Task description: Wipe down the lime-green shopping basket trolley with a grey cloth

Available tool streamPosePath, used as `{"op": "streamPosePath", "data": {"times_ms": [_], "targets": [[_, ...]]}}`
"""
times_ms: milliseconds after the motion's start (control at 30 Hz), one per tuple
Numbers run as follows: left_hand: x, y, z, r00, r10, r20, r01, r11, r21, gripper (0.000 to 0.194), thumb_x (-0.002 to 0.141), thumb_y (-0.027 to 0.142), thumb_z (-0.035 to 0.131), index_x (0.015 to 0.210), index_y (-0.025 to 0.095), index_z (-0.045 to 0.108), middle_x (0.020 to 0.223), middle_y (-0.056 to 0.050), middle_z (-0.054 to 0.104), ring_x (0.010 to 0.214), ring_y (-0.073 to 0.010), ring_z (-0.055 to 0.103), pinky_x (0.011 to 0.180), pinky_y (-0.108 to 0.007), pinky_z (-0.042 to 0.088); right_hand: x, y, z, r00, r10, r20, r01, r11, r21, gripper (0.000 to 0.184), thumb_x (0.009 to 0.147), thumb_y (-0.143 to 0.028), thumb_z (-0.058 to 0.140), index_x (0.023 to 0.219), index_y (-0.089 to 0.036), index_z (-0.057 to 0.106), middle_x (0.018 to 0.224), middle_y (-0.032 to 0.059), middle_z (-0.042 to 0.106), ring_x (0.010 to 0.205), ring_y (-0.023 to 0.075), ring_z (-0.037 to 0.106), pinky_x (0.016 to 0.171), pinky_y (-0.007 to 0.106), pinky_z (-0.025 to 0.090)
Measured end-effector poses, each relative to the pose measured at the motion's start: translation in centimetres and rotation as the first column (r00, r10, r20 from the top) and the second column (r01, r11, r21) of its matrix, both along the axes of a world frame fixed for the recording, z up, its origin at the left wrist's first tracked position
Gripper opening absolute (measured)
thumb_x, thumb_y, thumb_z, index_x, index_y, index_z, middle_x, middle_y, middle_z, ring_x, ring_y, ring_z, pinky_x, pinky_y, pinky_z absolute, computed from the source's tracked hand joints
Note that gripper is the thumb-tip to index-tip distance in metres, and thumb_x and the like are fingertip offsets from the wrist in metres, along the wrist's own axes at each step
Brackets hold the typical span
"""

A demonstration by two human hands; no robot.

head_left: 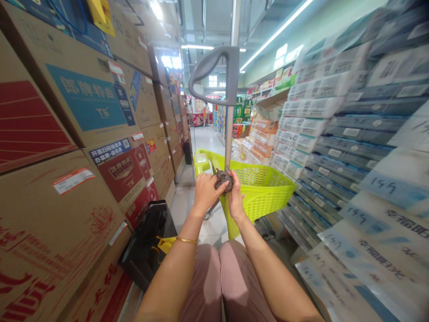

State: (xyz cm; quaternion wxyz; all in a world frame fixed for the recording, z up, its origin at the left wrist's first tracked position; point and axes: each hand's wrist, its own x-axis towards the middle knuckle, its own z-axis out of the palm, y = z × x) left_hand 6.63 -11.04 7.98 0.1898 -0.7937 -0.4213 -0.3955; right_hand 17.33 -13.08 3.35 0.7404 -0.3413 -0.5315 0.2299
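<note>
A small dark grey-brown crumpled rag (224, 181) is in front of me, at the lower end of the visible metal pole (229, 134). My left hand (206, 191) pinches it from the left, thumb reaching across its front. From the right my right hand (235, 197) closes on it, fingers upright near the pole. Whether the rag wraps around the pole or only touches it is hidden. The pole carries a grey loop handle (214, 76) higher up. Just beyond my hands stands a lime-green shopping basket (268, 190) with perforated walls, and a green-and-white item (202, 163) shows at its left.
Stacked cartons (83, 98) line the left side of the aisle. A black bag (150, 241) with something yellow stands on the lower left. Wrapped packs (308, 120) pile high on the right, with price sheets (368, 250) below. A person (204, 114) is far down the aisle.
</note>
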Motion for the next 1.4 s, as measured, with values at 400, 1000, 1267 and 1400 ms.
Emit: {"op": "streamPosePath", "data": {"times_ms": [400, 1000, 1267, 1400], "targets": [[0.7, -0.2, -0.2, 0.992, 0.032, 0.119, -0.036, 0.999, 0.031, 0.040, 0.087, 0.047, 0.047, 0.061, 0.018, 0.058, 0.063, -0.005, 0.055, 0.074, -0.0192, 0.051, 0.072, -0.032, 0.032, 3.5, -3.6, 4.3, 0.507, -0.855, 0.105, 0.775, 0.506, 0.379, 0.022, 0.075, -0.035, 0.066, 0.064, -0.017, 0.058, 0.134, 0.0108, 0.031, 0.139, 0.0337, 0.011, 0.110, 0.056, 0.016], [-0.2, -0.3, 0.5, 0.991, -0.055, 0.125, 0.068, 0.993, -0.096, 0.052, 0.096, 0.038, 0.023, 0.066, 0.017, 0.059, 0.067, -0.006, 0.061, 0.071, -0.0171, 0.054, 0.071, -0.031, 0.035, 1.7, 0.0, -0.6, 0.676, -0.373, 0.636, 0.241, 0.927, 0.288, 0.057, 0.087, -0.049, 0.045, 0.138, -0.026, 0.031, 0.145, 0.0121, 0.030, 0.138, 0.0270, 0.026, 0.109, 0.052, 0.030], [-0.7, -0.3, 2.1, 0.970, -0.082, 0.228, 0.134, 0.966, -0.221, 0.062, 0.096, 0.043, 0.010, 0.074, 0.018, 0.063, 0.073, -0.007, 0.067, 0.072, -0.0176, 0.061, 0.066, -0.028, 0.039, 1.6, 0.8, 1.2, 0.759, -0.532, 0.375, 0.420, 0.841, 0.341, 0.029, 0.084, -0.033, 0.055, 0.109, -0.019, 0.050, 0.119, 0.0136, 0.052, 0.115, 0.0226, 0.050, 0.099, 0.047, 0.041], [0.1, 0.3, 4.0, 0.917, -0.045, 0.397, 0.122, 0.978, -0.170, 0.056, 0.096, 0.043, 0.017, 0.080, 0.017, 0.063, 0.082, -0.010, 0.068, 0.079, -0.0192, 0.062, 0.071, -0.029, 0.043, 1.2, 1.6, 6.1, 0.844, -0.487, 0.223, 0.433, 0.866, 0.252, 0.044, 0.080, -0.041, 0.058, 0.117, -0.018, 0.047, 0.114, 0.0119, 0.057, 0.108, 0.0211, 0.054, 0.095, 0.041, 0.043]]}}
